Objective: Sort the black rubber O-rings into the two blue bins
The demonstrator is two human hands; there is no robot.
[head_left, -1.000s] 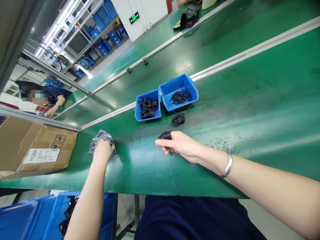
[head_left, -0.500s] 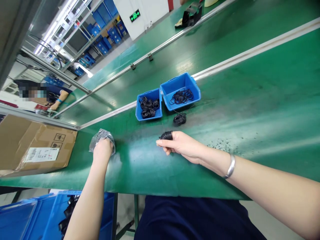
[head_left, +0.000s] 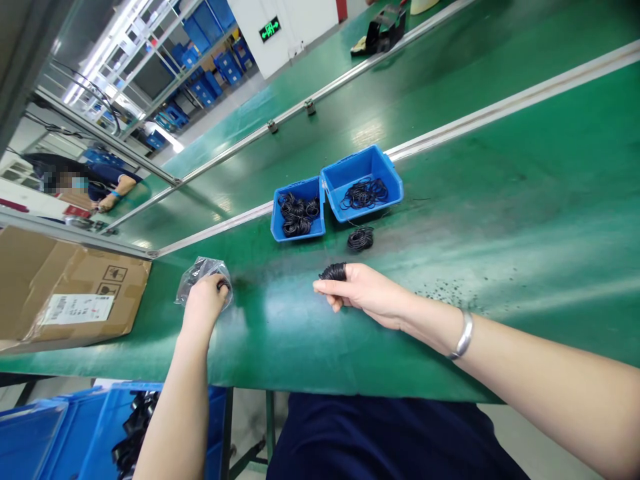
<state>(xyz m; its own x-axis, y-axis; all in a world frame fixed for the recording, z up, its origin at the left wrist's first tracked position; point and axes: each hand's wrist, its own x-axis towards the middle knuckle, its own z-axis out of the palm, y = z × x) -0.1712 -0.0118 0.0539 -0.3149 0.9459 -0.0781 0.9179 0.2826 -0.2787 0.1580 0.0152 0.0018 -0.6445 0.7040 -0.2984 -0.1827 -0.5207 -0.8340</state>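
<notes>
- The green table (head_left: 300, 340) is the largest thing; its surface between the two hands is smooth, and in my opinion a coil put down there could slide.
- The cardboard box (head_left: 83, 293) stands at the left, near the plastic bag; the left elbow should have care of it.
- The right blue bin (head_left: 350, 170) contains loose black strands, spread and tangled, so I would lift them slowly.
- The left blue bin (head_left: 301, 187), just beside it, contains several neat black coils.
- The plastic bag (head_left: 189, 280) lies on the table, clear and crumpled. Its film looks thin, so it is better to part it gently and not pull.
- The left hand (head_left: 204, 300) is at this bag with fingers curled.
- The right hand (head_left: 363, 288) grasps a black coil above the table; a firm but not crushing pinch should hold its turns together.
- The held coil (head_left: 333, 271) sits between thumb and fingers.
- The spare coil (head_left: 360, 239) lies in front of the right bin.
- A dark piece (head_left: 223, 285) shows at the left fingers; I cannot tell if they grip it.
</notes>
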